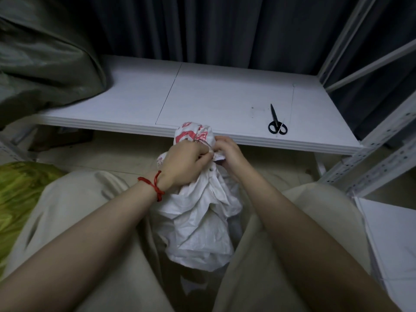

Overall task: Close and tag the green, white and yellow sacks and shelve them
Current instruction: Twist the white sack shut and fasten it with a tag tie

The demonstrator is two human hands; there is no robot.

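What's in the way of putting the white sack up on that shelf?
Nothing visible blocks the middle of the shelf, right in front of the white sack. The green sack fills its left end, and scissors lie near the front edge on the right.

There's just the one camera, worn on the person's head, wide-angled, tilted forward and down, close over their lap (67, 194) and facing the low white shelf (225, 95) and dark curtain (202, 25).
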